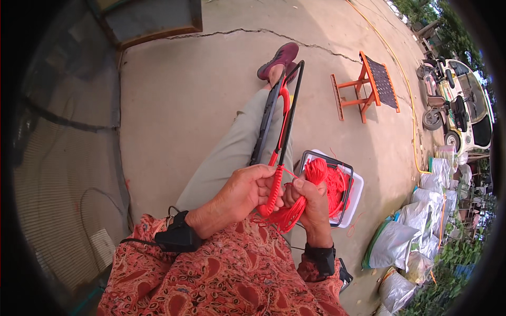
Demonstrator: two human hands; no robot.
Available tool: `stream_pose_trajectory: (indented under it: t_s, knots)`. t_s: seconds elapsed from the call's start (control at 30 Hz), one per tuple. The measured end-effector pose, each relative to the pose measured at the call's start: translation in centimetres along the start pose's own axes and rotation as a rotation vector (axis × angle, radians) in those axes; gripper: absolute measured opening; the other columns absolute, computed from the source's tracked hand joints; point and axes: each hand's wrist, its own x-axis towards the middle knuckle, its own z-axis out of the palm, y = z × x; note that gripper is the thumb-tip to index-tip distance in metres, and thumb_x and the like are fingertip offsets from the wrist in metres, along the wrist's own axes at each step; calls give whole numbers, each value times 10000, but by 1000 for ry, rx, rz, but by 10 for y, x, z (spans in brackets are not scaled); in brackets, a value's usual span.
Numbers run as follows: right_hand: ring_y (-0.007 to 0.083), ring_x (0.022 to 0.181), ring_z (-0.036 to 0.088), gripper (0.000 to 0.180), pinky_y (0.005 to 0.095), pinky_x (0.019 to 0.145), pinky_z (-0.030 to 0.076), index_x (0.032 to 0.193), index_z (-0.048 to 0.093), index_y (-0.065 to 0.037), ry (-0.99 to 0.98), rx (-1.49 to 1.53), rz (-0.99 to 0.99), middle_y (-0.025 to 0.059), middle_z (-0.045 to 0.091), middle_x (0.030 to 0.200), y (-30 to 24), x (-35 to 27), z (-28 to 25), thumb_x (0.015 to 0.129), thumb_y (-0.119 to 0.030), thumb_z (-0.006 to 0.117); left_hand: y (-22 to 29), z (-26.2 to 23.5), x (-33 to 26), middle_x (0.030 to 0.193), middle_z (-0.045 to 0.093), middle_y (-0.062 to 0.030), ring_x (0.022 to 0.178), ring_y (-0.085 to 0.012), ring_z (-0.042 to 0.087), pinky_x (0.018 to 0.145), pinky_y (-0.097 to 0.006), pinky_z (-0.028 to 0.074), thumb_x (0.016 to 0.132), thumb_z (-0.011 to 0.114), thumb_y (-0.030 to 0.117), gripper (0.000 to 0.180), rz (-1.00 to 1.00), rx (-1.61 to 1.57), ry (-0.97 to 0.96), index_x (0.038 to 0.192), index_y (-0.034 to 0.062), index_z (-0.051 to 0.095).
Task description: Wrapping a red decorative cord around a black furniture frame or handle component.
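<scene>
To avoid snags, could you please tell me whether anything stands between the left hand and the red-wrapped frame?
Nothing visible does: the left hand touches the red wrapping on the frame, while the right hand holds red cord beside it.

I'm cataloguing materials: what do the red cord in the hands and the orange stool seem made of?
Red cord: probably synthetic fibre, slightly glossy, evenly bright. Orange stool frame: likely painted metal, given uniform colour, wood possible; dark seat: apparently woven strapping, given its crisscross pattern.

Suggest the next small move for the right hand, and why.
Probably draw the red cord snug with the right hand: that hand grips the bunched cord close beside the red wrapped part of the black frame, which the left hand holds.
</scene>
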Motion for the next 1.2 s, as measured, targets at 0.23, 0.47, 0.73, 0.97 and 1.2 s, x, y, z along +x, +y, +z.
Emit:
stream_pose_trajectory:
  t_s: [0.23,0.47,0.73,0.97,1.2]
  knots:
    - [128,483,489,109,284,480,406,671,539,-20,100,-249,-62,33,511,568,-16,-15,24,772,-26,580,-2,6,-1,629,518,-73,501,-214,505,509,-338,425,980,377,355,339,52,-77,-200,1127,76,503]
    - [117,479,480,82,290,472,403,691,535,-16,71,-182,-82,33,513,577,-20,-14,29,764,-1,568,1,18,-5,553,429,-54,409,-182,381,427,-313,335,959,354,291,232,53,-107,-86,979,98,481]
    - [177,589,583,376,286,595,483,1155,550,-23,168,-1170,-409,56,615,790,-64,33,9,809,-112,669,11,16,-14,743,589,-123,603,-216,585,526,-346,468,936,442,217,228,133,250,102,1053,28,491]
    - [282,700,618,736,391,614,481,1363,431,-127,-84,-1853,-707,101,620,765,-91,59,62,687,-47,711,55,7,-10,997,633,-108,914,-188,624,805,-297,498,900,598,223,471,836,623,218,1281,-19,466]
    - [284,738,599,764,405,606,451,1354,420,-58,-270,-1852,-962,104,608,817,-82,80,80,668,-70,756,70,11,0,990,647,-71,822,-145,624,761,-272,495,906,630,153,319,837,828,45,1169,-17,568]
